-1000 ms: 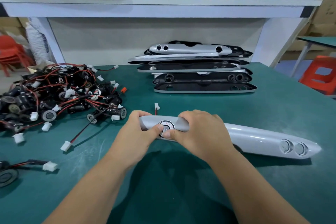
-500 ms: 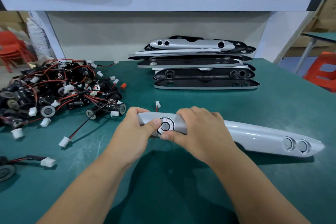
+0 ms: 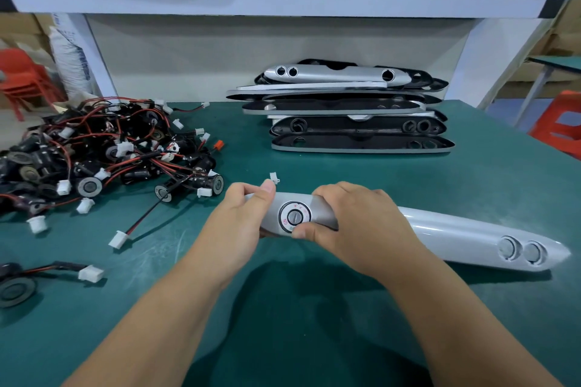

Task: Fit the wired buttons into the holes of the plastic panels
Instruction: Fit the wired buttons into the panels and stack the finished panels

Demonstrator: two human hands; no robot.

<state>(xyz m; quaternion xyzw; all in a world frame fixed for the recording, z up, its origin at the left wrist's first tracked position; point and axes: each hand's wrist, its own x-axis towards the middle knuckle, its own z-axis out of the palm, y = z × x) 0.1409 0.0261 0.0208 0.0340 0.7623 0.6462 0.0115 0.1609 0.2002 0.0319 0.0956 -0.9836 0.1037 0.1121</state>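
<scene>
My left grip (image 3: 239, 223), my right grip (image 3: 361, 223), both clamped on one glossy silver plastic panel (image 3: 456, 234), one round ringed button (image 3: 294, 217) seated between them

A long silver panel (image 3: 456, 232) lies crosswise, a ringed button (image 3: 294, 217) seated in its left hole; black red-wired buttons (image 3: 103, 154) lie heaped at left; more panels (image 3: 355, 110) sit stacked behind.

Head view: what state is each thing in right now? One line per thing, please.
silver panel: right end on the table, gripped by both hands.
round button: seated in the panel's left hole.
left hand: grips the panel's left end.
right hand: grips the panel, thumb by the button.
wired buttons: loose, tangled pile.
panel stack: stacked; top panel's holes empty.
</scene>
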